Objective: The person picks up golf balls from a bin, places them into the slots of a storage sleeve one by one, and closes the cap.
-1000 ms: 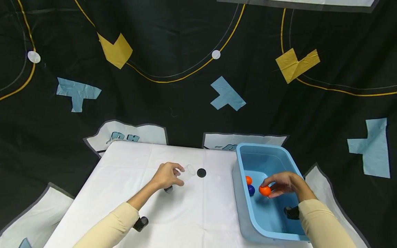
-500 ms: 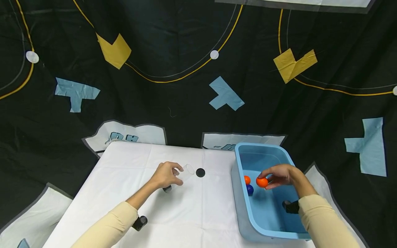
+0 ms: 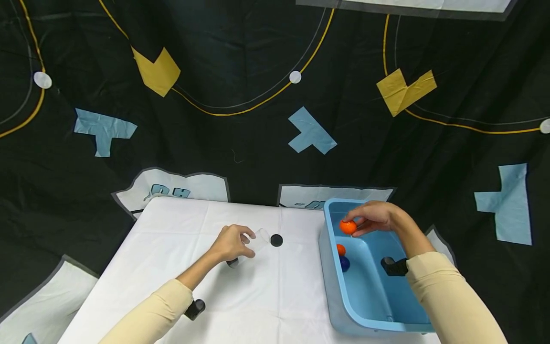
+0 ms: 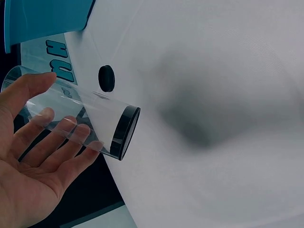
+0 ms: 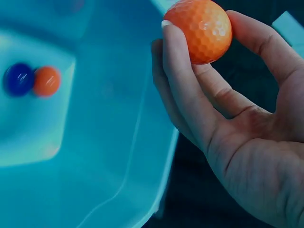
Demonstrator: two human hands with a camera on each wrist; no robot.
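Observation:
My left hand [image 3: 232, 242] grips a clear plastic tube [image 4: 90, 114] with a black cap on its lower end; the tube leans, its open rim up and to the right in the head view. On the table beside it lies a loose black lid [image 3: 277, 240]. My right hand [image 3: 374, 219] pinches a dimpled orange golf ball [image 5: 202, 31] between thumb and fingertips, over the far part of the blue bin [image 3: 343, 291]. Down on the bin's floor, another orange ball [image 5: 47, 81] and a dark blue ball [image 5: 19, 79] sit side by side.
A white cloth [image 3: 258, 291] covers the table, and the bin stands at its right side. Behind hangs a black curtain [image 3: 240, 153] with blue and yellow tape shapes. Black wrist-camera mounts [image 3: 195, 309] stick out under both forearms.
My right hand has lifted the orange golf ball up and away from me, toward the bin's far end. The left hand holds the tube in nearly the same place.

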